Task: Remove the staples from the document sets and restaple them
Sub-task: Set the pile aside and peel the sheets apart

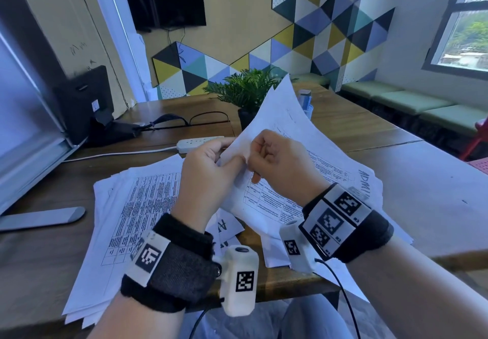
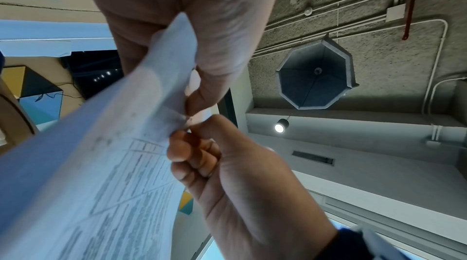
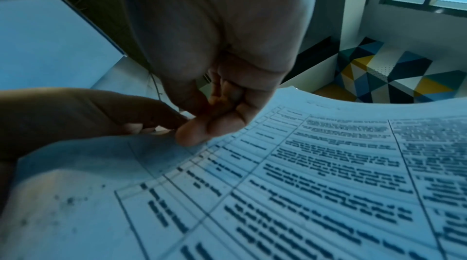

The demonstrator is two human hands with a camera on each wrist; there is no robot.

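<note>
A stapled document set point(image 1: 280, 133) of printed tables is lifted above the wooden table point(image 1: 369, 127), its far end curling upward. My left hand point(image 1: 224, 154) pinches its near corner between thumb and fingers. My right hand point(image 1: 253, 159) has its fingers curled and pinches the same corner, right against the left thumb. In the left wrist view the left hand point(image 2: 192, 104) and right hand point(image 2: 187, 130) meet at the sheet corner point(image 2: 174, 122). In the right wrist view the right hand point(image 3: 202, 130) presses on the printed page point(image 3: 303, 184). The staple is too small to make out.
Loose paper piles lie on the table at left point(image 1: 137, 206) and right point(image 1: 356, 180), with small slips point(image 1: 224, 229) near the front edge. Behind are a white power strip point(image 1: 198, 144), glasses point(image 1: 206, 119), a potted plant point(image 1: 248, 90) and a black stand point(image 1: 87, 106).
</note>
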